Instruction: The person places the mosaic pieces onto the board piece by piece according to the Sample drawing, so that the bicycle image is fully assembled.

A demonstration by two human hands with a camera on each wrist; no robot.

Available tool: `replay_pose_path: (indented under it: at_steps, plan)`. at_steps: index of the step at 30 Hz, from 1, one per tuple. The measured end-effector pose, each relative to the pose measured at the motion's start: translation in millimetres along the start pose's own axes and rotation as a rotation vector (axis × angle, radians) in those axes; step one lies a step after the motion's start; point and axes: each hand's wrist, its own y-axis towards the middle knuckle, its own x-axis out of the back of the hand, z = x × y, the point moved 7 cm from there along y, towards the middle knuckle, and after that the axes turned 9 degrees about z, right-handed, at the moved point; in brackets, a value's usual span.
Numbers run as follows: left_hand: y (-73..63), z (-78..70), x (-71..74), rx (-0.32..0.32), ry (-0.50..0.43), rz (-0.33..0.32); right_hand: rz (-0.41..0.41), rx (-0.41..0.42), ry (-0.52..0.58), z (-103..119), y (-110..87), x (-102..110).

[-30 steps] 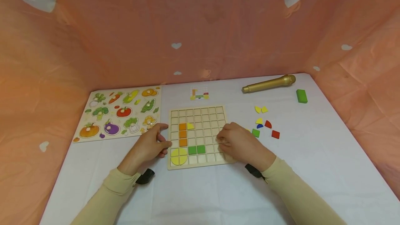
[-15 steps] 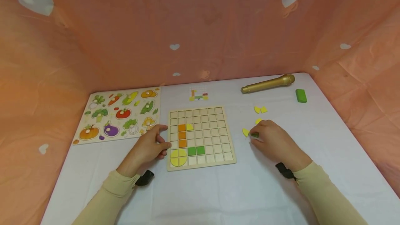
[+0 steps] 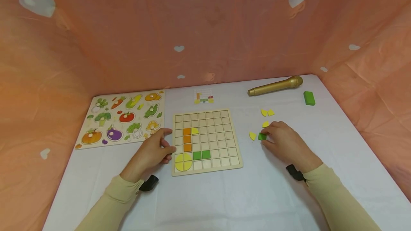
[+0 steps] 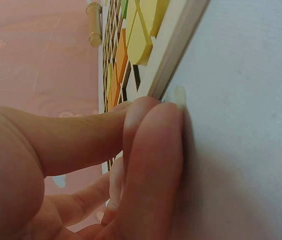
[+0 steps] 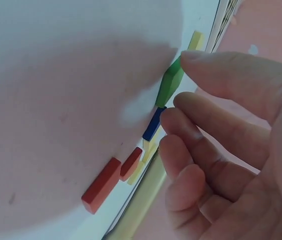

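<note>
My left hand (image 3: 153, 152) holds the left edge of a wooden grid board (image 3: 221, 127), its thumb at the rim. In the left wrist view, curled fingers (image 4: 153, 142) lie against the board's side. My right hand (image 3: 285, 143) pinches a green square tile (image 3: 262, 136) at the table surface, thumb and index finger on opposite sides. Beside that tile lies a yellow quarter-circle (image 3: 252, 136). A blue piece (image 5: 154, 124) and two red pieces, one a square (image 5: 101, 186), show in the right wrist view; the hand hides them from the head view.
A vegetable peg puzzle (image 3: 122, 117) lies left of the board. Behind the board is a small pattern card (image 3: 203, 96). A gold microphone (image 3: 275, 86) and a green block (image 3: 309, 98) lie at the back right, with yellow quarter-circles (image 3: 271, 112) nearer the hand.
My right hand has moved right from the board to the loose tiles and settled around the green square tile. The left hand stays at the board's edge.
</note>
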Motion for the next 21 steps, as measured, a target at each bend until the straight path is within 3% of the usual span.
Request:
replay_pose_path:
  at_steps: [21]
  plan:
    - [0.1, 0.7, -0.5, 0.008, -0.018, -0.004, 0.038, -0.04, 0.027, 0.6, 4.1, -1.7]
